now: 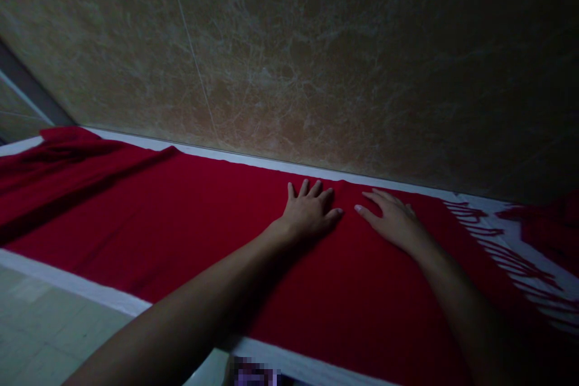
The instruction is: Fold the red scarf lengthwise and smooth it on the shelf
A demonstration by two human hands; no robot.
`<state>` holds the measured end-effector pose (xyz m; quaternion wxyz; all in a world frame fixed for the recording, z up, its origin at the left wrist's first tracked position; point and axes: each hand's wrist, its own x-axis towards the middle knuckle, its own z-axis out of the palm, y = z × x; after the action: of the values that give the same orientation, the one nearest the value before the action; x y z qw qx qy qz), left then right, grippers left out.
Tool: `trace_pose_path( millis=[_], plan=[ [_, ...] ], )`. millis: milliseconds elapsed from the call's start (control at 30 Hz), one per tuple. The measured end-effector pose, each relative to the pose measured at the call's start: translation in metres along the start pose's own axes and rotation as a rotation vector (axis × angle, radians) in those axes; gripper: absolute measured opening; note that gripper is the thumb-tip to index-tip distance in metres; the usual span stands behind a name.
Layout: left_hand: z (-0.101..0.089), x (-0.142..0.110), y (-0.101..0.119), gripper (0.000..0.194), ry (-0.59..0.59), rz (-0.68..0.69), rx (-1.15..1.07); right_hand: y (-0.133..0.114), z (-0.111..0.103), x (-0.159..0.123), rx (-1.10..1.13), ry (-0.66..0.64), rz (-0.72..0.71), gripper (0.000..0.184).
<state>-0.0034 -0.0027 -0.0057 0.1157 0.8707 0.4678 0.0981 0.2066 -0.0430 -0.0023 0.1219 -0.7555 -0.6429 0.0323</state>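
A long red scarf point(190, 217) with a fringed end point(506, 253) lies spread flat on a white surface point(67, 280). My left hand point(310, 211) rests palm down on the scarf near its far edge, fingers spread and open. Just to its right, my right hand point(391, 217) also lies flat on the cloth with its fingers stretched out. Neither hand holds anything. The scarf's left part point(58, 157) is bunched and folded over.
A brown marbled wall point(316, 60) rises right behind the white surface. More red cloth point(549, 226) lies at the far right. Pale floor tiles point(40, 325) show at the lower left.
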Motion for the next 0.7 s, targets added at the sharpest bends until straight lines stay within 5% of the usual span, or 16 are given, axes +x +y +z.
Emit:
trace_pose_path(
  millis=[700],
  plan=[
    [-0.0008,0.0001,0.001,0.067,-0.006,-0.003,0.017,0.0005,0.0006,0.0009,0.011,-0.011,0.008,0.052]
  ],
)
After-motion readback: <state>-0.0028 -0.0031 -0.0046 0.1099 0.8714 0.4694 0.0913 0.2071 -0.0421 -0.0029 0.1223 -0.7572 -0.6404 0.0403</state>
